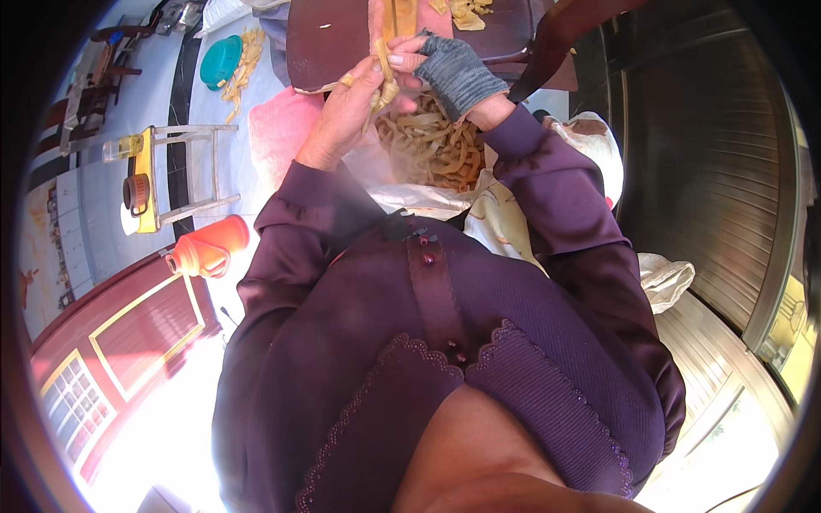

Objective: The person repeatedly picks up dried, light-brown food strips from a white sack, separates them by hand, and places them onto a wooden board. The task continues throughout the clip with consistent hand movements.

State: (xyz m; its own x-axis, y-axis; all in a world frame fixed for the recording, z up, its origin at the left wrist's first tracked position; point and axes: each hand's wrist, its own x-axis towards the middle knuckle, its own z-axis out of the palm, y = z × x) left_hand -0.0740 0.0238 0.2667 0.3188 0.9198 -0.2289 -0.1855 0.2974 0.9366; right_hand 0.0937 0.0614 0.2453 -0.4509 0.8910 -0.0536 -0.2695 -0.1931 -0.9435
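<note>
Between the fingers of my left hand [349, 106] is a pale yellowish strip [386, 80], folded or knotted at its lower end. My right hand [452, 74], in a grey knitted fingerless glove, pinches the same strip near its upper end. Many similar brownish strips [442, 144] fill an open white sack [420, 200] just below my hands. Beyond them, a yellowish wooden piece [400, 19] rests on a pink cloth [375, 25] over a dark red wooden seat [327, 48]. Pale flat pieces [471, 14] lie on the seat's right side.
At left a teal plastic basin [221, 62] sits on the floor beside scattered pale pieces [244, 67]. Nearer are a yellow-topped stool [149, 176] bearing a brown mug [136, 191] and a jar [123, 148], and an orange-red thermos flask [211, 247]. A dark chair part [555, 42] curves at upper right.
</note>
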